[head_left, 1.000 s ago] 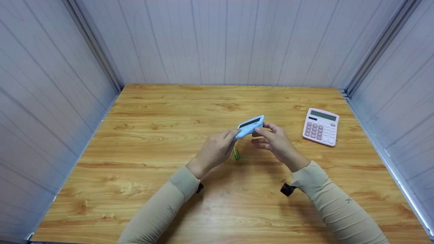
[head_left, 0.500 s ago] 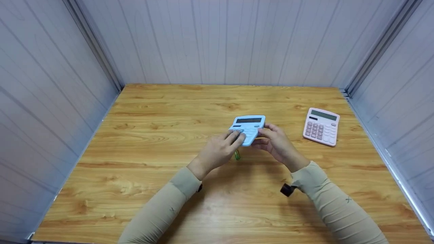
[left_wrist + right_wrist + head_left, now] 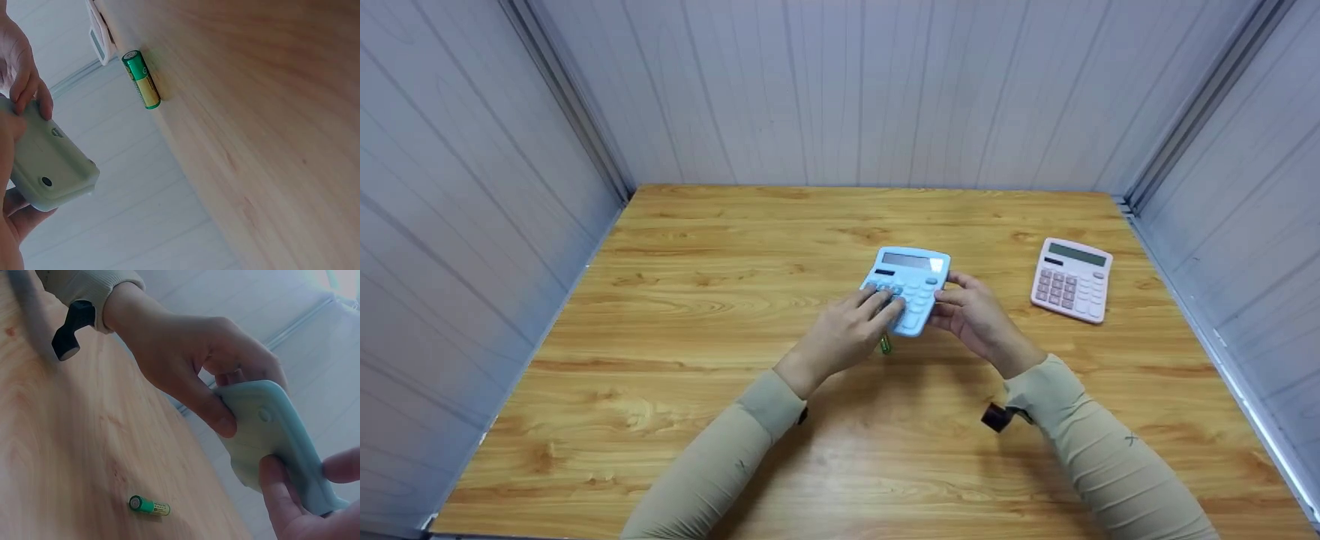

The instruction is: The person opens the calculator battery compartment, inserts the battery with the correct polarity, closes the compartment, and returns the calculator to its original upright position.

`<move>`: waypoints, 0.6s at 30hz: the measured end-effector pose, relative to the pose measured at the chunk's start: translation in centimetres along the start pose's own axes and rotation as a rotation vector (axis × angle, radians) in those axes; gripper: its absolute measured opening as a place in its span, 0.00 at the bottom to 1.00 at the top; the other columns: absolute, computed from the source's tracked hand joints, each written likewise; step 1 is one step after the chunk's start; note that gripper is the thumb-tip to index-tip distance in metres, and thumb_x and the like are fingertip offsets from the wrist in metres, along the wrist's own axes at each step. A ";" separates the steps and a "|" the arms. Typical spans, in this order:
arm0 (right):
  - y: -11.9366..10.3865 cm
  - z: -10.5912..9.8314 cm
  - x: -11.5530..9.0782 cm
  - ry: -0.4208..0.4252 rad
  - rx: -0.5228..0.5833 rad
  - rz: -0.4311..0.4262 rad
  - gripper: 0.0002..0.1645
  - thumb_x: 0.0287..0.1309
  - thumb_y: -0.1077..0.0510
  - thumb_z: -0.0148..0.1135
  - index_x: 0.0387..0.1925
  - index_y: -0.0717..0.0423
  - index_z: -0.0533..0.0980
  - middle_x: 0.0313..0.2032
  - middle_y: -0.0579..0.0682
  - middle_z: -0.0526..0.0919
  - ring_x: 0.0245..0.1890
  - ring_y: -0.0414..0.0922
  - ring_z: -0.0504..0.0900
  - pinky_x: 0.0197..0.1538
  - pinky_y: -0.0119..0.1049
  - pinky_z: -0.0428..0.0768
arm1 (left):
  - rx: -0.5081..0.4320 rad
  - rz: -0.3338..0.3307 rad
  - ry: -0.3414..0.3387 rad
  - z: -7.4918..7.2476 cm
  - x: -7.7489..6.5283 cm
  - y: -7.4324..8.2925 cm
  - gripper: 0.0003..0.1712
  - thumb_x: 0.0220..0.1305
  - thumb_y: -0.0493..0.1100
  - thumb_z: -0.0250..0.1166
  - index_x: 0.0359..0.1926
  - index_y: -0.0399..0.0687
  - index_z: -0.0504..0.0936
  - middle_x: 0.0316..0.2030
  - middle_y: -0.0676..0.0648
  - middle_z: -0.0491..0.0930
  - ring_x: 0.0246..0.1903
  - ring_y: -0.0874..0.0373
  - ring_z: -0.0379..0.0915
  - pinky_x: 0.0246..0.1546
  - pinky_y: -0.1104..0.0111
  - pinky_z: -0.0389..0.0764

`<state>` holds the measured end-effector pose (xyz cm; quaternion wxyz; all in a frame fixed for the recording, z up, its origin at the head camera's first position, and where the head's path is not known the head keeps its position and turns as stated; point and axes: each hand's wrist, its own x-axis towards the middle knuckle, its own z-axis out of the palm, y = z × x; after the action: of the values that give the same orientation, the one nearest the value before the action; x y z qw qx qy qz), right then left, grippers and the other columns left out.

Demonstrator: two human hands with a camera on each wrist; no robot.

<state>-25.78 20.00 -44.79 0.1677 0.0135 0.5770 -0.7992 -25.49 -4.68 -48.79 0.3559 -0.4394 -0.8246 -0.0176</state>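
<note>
Both hands hold a light blue calculator (image 3: 919, 300) above the table, its keys and display facing up. The left hand (image 3: 840, 334) grips its left side, fingers over the keys and the thumb (image 3: 219, 419) against the underside. At the right edge, the right hand (image 3: 979, 319) grips it, with fingers (image 3: 25, 84) reaching onto the back. A screw hole and a small slot show on the underside in the left wrist view. Below the calculator lies a green and gold battery (image 3: 142, 80) on the table, partly covered in the head view.
A pink calculator (image 3: 1069, 281) lies face up on the right side of the wooden table (image 3: 697, 262). Pale panelled walls (image 3: 825, 90) enclose the table at the back and sides. A black wrist camera (image 3: 996, 417) hangs under the right sleeve.
The blue calculator has tilted from nearly edge-on to showing its full face. The left hand's fingers have moved onto its keys. The right hand stays at its right edge.
</note>
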 end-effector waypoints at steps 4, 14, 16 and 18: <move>-0.1 -0.1 0.0 -0.007 -0.010 -0.009 0.35 0.77 0.71 0.45 0.80 0.71 0.51 0.45 0.50 0.89 0.40 0.43 0.91 0.48 0.36 0.91 | -0.097 -0.052 -0.033 -0.2 0.1 -0.2 0.29 0.67 0.40 0.77 0.67 0.43 0.82 0.60 0.41 0.87 0.61 0.45 0.86 0.65 0.58 0.87; -0.1 -0.7 0.2 -0.015 -0.063 -0.035 0.37 0.74 0.75 0.47 0.80 0.68 0.52 0.46 0.51 0.90 0.43 0.44 0.91 0.48 0.37 0.91 | -0.430 -0.309 -0.213 -0.6 0.1 -1.1 0.53 0.63 0.62 0.80 0.78 0.39 0.70 0.75 0.33 0.71 0.76 0.39 0.69 0.78 0.49 0.73; -0.1 -0.8 0.4 -0.013 -0.078 -0.038 0.38 0.74 0.76 0.46 0.80 0.68 0.52 0.47 0.51 0.89 0.44 0.44 0.91 0.48 0.37 0.91 | -0.488 -0.369 -0.214 -0.5 0.0 -1.3 0.53 0.65 0.64 0.78 0.78 0.39 0.69 0.75 0.34 0.70 0.75 0.40 0.69 0.77 0.50 0.74; 0.0 -0.7 0.5 -0.014 -0.095 -0.046 0.38 0.73 0.76 0.46 0.81 0.68 0.52 0.48 0.52 0.89 0.45 0.45 0.91 0.49 0.38 0.90 | -0.554 -0.440 -0.218 -0.6 0.0 -1.5 0.52 0.69 0.65 0.74 0.79 0.38 0.67 0.75 0.35 0.71 0.73 0.43 0.72 0.76 0.52 0.75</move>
<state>-26.41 20.55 -45.11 0.1539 -0.0134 0.6134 -0.7745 -26.24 -5.77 -47.92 0.1214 -0.3307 -0.8963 -0.2692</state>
